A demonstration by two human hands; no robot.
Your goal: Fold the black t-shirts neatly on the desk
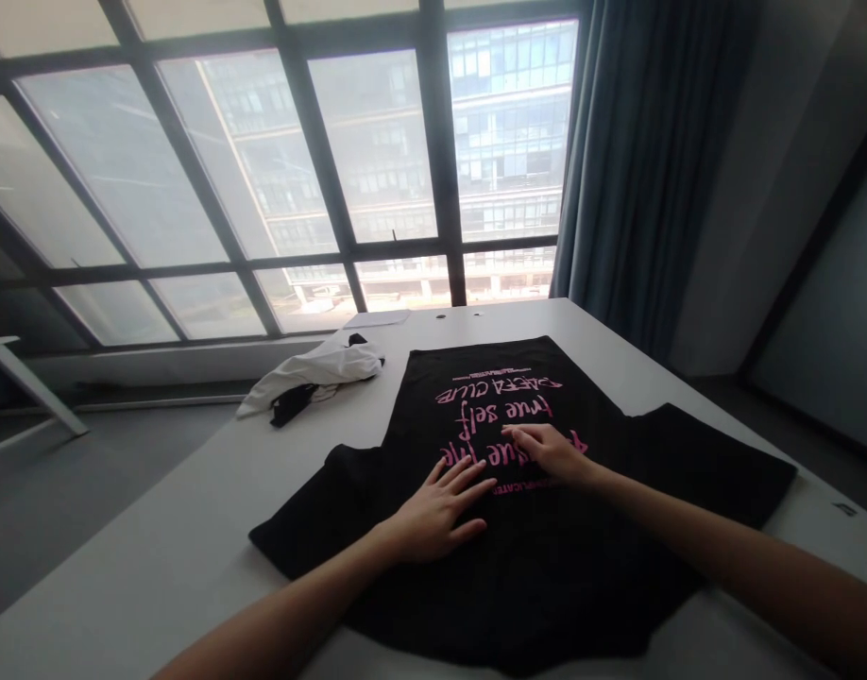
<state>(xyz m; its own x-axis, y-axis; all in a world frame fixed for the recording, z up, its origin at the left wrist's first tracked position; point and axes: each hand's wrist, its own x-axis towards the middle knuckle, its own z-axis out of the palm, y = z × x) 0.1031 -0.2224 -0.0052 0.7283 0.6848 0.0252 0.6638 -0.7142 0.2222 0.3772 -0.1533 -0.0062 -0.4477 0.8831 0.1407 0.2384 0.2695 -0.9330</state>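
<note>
A black T-shirt lies spread out on the white table, its sleeves stretched to both sides and its pink lettering upside down to me. My left hand rests on the shirt with its fingers spread, just left of and below the lettering. To its right, my right hand is over the pink print, its fingers curled together at the tips. Whether those fingertips pinch any cloth is too small to tell.
A crumpled white and black garment lies at the table's left edge. Behind it is a flat white sheet. Large windows and a dark curtain stand beyond the table. Another white table is at the far left.
</note>
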